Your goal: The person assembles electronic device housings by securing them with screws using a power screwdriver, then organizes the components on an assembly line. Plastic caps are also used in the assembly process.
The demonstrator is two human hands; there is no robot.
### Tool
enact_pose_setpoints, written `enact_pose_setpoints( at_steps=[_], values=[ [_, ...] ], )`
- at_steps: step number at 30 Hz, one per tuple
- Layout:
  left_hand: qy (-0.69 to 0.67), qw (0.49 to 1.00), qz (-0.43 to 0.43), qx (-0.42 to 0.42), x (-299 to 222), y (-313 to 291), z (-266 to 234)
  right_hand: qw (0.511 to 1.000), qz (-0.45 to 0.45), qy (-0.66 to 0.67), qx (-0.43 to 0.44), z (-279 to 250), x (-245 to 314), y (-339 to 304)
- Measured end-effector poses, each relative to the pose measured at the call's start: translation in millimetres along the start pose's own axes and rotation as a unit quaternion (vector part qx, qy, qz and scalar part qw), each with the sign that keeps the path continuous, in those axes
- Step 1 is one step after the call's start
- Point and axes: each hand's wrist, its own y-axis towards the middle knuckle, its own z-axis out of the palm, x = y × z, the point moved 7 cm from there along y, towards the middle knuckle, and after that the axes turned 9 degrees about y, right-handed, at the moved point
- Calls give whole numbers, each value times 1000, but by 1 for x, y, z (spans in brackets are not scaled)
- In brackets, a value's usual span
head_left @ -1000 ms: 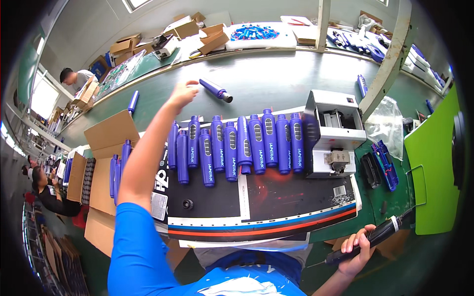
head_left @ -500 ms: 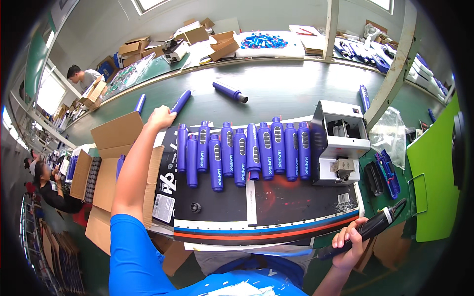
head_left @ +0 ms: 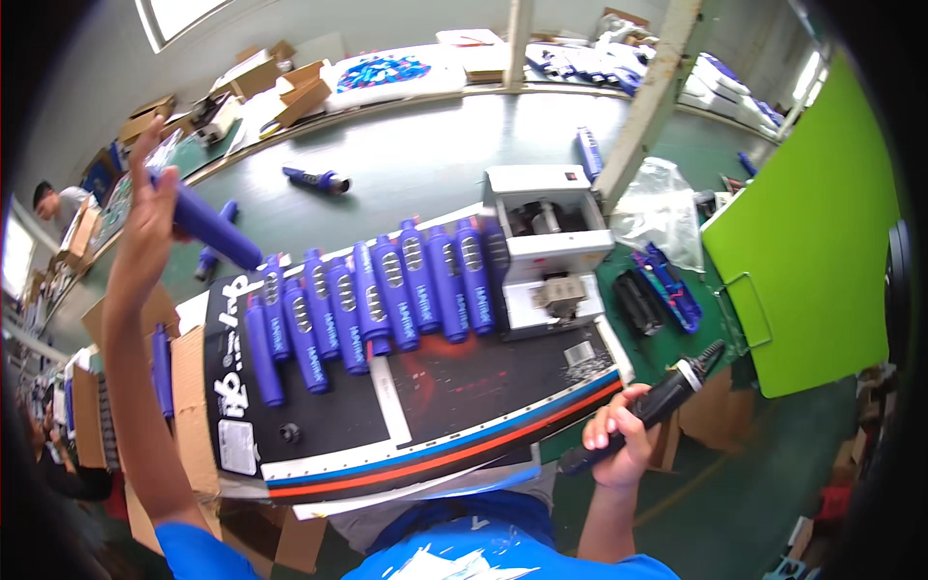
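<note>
My left hand (head_left: 145,227) is raised at the left, closed on a purple-blue cylindrical tube (head_left: 217,229). The tube slants down to the right, one end hidden by the hand. My right hand (head_left: 622,445) grips a black electric screwdriver (head_left: 667,394) with a cord at its upper end; its tip points down-left. Between my hands, several similar tubes (head_left: 394,290) with oval grey button panels lie side by side on a black printed mat (head_left: 464,387). Beyond my left hand another tube (head_left: 215,242) lies on the green bench. A small black ring-shaped cap (head_left: 290,433) is near the mat's front left.
A white machine (head_left: 546,251) stands right of the row. Beside it lie a clear plastic bag (head_left: 662,208) and an open blue casing (head_left: 669,290). A green panel (head_left: 812,261) rises at the right. An open cardboard box (head_left: 196,411) is at the left. Another tube (head_left: 316,180) lies farther back.
My left hand has let go of a tube on the bench and lifted the row's leftmost one. The whole view has swung right and tilted. The right hand still holds the screwdriver.
</note>
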Motion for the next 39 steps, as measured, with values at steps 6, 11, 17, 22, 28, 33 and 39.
enact_pose_setpoints(
  at_steps=[6, 11, 17, 22, 28, 33, 39],
  values=[
    [-429, 899, -90, 24, -60, -159, 82, 991, -103, 18, 84, 26, 19, 19],
    [-744, 520, -253, 333, -108, -298, 174, 959, -218, 22, 178, 70, 54, 46],
    [-483, 670, -8, 564, -119, -357, 198, 933, -322, -47, 156, 115, 64, 90],
    [-434, 742, 76, 505, -133, -333, 186, 913, -354, -134, 154, 140, 42, 107],
    [-565, 778, 17, 273, -86, -321, 186, 898, -366, -183, 161, 154, 44, 100],
    [-677, 714, -118, 133, -59, -292, 185, 896, -342, -249, 137, 155, 35, 105],
    [-752, 626, -167, 123, -65, -266, 184, 921, -297, -235, 93, 147, 27, 95]
  ],
)
